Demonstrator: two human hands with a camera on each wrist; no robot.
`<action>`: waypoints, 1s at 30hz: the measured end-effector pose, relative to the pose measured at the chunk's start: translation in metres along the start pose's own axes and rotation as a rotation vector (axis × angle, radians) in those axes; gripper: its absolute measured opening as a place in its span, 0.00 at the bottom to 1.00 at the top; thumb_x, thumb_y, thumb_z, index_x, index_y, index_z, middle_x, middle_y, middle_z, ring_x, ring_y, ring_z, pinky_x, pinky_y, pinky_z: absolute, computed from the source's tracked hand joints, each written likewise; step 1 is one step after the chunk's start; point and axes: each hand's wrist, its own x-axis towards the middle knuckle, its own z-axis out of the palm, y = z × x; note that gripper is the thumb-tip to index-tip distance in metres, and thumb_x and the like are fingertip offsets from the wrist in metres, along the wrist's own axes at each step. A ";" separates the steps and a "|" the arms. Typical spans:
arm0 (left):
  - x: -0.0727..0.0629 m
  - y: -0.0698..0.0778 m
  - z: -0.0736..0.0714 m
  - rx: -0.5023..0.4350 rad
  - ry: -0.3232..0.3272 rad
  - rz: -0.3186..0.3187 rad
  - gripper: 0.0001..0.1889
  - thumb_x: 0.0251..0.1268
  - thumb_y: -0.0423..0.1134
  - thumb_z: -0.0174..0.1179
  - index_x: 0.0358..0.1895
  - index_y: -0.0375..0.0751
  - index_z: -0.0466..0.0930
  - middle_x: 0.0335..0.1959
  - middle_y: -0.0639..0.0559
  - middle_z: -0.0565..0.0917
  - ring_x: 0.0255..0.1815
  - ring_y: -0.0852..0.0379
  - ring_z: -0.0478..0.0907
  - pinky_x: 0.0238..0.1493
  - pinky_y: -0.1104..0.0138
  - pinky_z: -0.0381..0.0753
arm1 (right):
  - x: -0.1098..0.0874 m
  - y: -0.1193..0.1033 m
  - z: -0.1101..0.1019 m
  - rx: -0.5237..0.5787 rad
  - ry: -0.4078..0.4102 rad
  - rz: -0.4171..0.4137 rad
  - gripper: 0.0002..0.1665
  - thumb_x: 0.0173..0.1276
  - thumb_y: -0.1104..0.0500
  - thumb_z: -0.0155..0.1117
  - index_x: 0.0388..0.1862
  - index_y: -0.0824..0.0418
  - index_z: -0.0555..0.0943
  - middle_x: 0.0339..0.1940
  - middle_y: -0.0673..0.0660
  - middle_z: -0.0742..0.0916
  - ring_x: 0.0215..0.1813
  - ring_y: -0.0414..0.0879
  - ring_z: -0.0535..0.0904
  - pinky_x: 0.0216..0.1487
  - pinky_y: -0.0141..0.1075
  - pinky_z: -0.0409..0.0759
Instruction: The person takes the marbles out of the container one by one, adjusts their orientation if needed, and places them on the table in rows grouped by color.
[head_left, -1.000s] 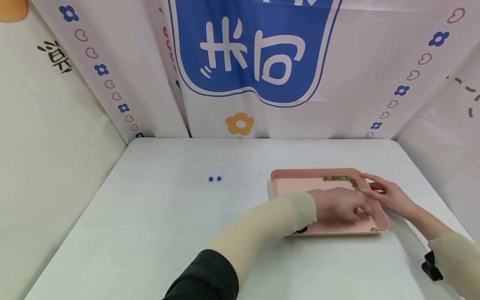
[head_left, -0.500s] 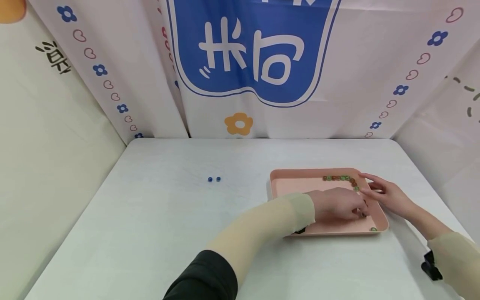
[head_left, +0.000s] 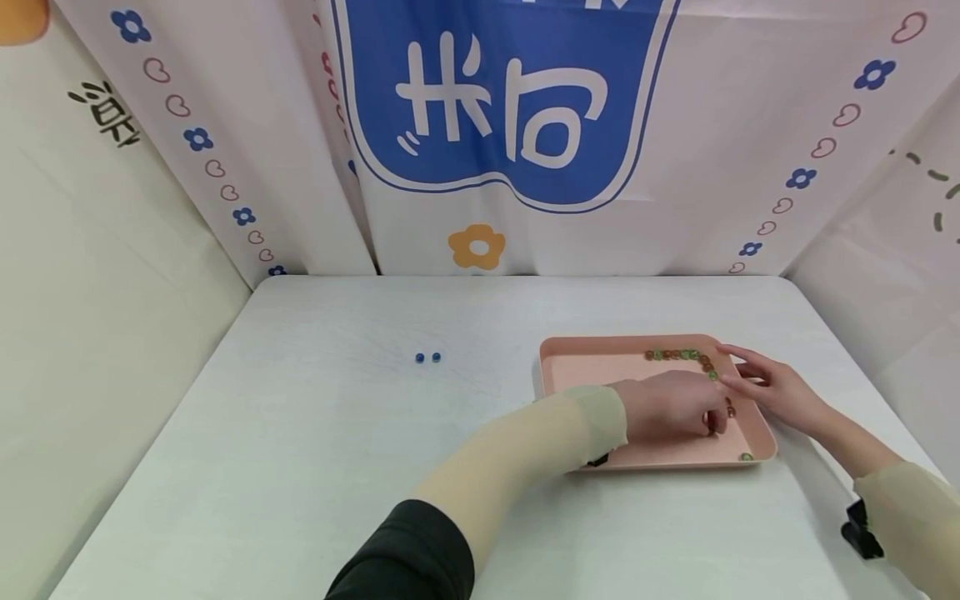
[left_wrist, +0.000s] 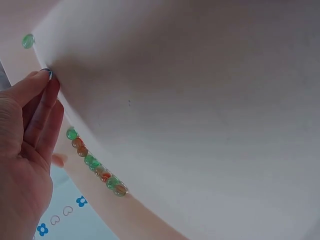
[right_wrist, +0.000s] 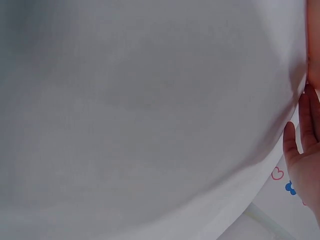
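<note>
My left hand [head_left: 678, 406] reaches over the pink tray [head_left: 592, 348] and pinches a small bluish marble [left_wrist: 46, 73] between thumb and fingertips, close to the tray wall in the left wrist view. Green and orange-brown marbles [head_left: 675, 355] line the tray's far side and bend round the far right corner. Beside the left fingers, a couple of brownish marbles [head_left: 731, 410] show along the right wall. A single green marble [head_left: 746, 457] lies in the near right corner. My right hand [head_left: 783, 393] touches the tray's right rim with fairly straight fingers [right_wrist: 306, 120].
Two dark blue marbles [head_left: 428, 357] lie apart on the white table [head_left: 300, 433], left of the tray. Printed cloth [head_left: 675, 233] hangs behind the table's back edge, and pale walls [head_left: 112, 292] stand at both sides.
My left hand has drawn slightly left, its fingers now more curled, and the brownish marbles by the right wall have come into sight. The right hand stays at the rim.
</note>
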 end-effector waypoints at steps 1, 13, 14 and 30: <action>-0.001 0.000 0.000 -0.001 0.000 -0.003 0.11 0.71 0.35 0.56 0.49 0.53 0.85 0.45 0.66 0.79 0.46 0.73 0.71 0.47 0.80 0.68 | 0.000 0.000 0.000 0.002 0.000 0.001 0.36 0.76 0.54 0.56 0.75 0.67 0.56 0.64 0.79 0.69 0.60 0.73 0.70 0.47 0.39 0.79; -0.016 -0.002 -0.013 0.013 0.002 -0.015 0.08 0.68 0.39 0.61 0.47 0.53 0.84 0.44 0.67 0.78 0.47 0.72 0.71 0.49 0.80 0.66 | 0.001 -0.006 0.000 0.003 0.008 -0.003 0.37 0.76 0.53 0.56 0.75 0.67 0.56 0.66 0.79 0.68 0.61 0.74 0.69 0.47 0.44 0.80; -0.017 -0.002 -0.015 0.033 0.002 0.001 0.08 0.68 0.39 0.61 0.47 0.52 0.84 0.43 0.66 0.79 0.46 0.72 0.71 0.49 0.80 0.66 | 0.001 -0.006 0.000 0.004 0.011 -0.003 0.37 0.76 0.53 0.56 0.75 0.66 0.56 0.66 0.79 0.68 0.61 0.74 0.69 0.46 0.41 0.80; -0.076 -0.001 -0.034 0.042 0.005 0.111 0.08 0.68 0.40 0.61 0.47 0.50 0.85 0.39 0.67 0.80 0.40 0.72 0.74 0.42 0.79 0.69 | -0.004 -0.005 0.004 0.017 0.014 0.011 0.38 0.77 0.50 0.53 0.76 0.66 0.53 0.68 0.79 0.65 0.61 0.74 0.67 0.51 0.58 0.75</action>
